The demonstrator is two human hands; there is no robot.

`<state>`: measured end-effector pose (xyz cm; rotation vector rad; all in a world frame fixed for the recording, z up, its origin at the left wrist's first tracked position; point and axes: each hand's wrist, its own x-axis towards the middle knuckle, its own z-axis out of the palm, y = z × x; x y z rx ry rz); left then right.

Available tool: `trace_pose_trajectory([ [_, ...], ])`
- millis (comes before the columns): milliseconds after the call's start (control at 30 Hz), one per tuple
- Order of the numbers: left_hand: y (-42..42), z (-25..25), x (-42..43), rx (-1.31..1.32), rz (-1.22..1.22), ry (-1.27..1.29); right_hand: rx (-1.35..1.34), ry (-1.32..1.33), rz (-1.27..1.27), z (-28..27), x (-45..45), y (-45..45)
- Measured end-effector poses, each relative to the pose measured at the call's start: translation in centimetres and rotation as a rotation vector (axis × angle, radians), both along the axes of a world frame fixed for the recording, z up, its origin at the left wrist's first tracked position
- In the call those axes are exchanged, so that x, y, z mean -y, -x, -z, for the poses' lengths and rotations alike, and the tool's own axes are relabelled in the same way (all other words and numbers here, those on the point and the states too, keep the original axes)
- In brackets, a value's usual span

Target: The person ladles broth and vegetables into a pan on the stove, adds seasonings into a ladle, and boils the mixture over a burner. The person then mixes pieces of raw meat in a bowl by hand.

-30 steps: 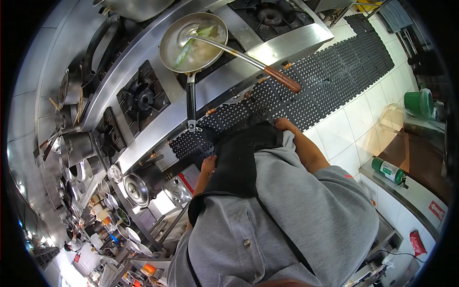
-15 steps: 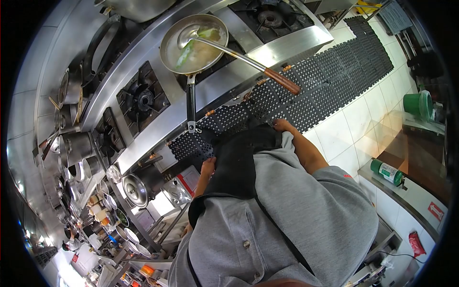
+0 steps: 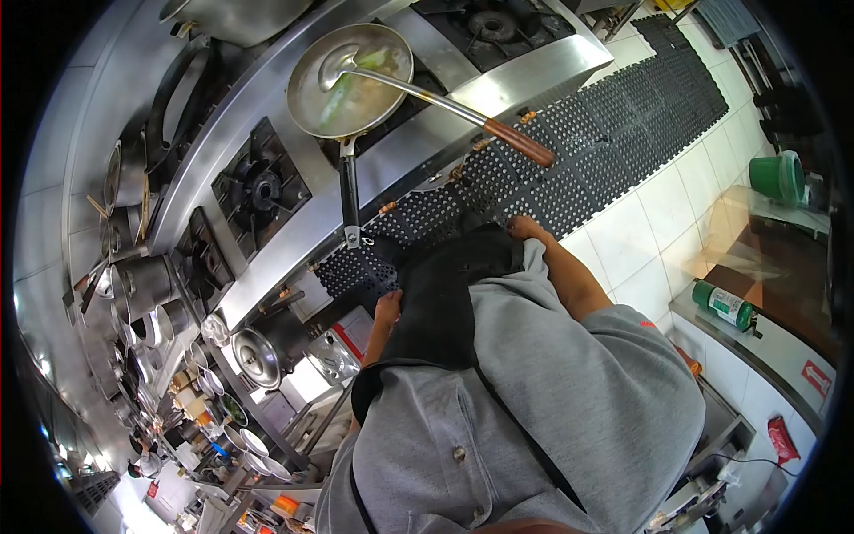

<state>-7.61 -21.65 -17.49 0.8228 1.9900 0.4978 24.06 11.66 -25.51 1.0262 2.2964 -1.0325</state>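
My left hand (image 3: pixel 388 308) is closed on the left edge of the black apron (image 3: pixel 436 303) in front of my body. At the apron's upper right edge, my right hand (image 3: pixel 523 228) is also closed, its fingers partly hidden by the cloth. Ahead of me a frying pan (image 3: pixel 307 120) sits on the stove, holding cloudy liquid and green pieces. A ladle (image 3: pixel 445 102) rests in it, bowl in the liquid, its wooden handle end sticking out past the stove edge. The pan's black handle (image 3: pixel 350 191) points toward me. Neither hand touches pan or ladle.
Gas burners (image 3: pixel 262 189) line the steel stove. A large pot (image 3: pixel 240 18) stands behind the pan. Black rubber mats (image 3: pixel 605 133) cover the floor. A green gas canister (image 3: pixel 721 304) lies on a ledge at right, near a green bucket (image 3: pixel 777 178). A lidded pot (image 3: pixel 258 356) is at left.
My view has shifted slightly, so the pan and stove appear a little further left. Both hands stay at the apron. The ladle remains in the pan.
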Motion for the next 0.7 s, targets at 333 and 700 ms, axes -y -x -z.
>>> trace_pose_trajectory([
  [333, -0.1, 0.4, 0.3, -0.046, 0.025, -0.124, -0.039, -0.012, -0.058, 0.0, -0.8, 0.4],
  [700, 0.2, 0.3, -0.5, -0.063, -0.008, 0.024, -0.016, 0.005, 0.02, -1.4, -0.7, 0.6],
])
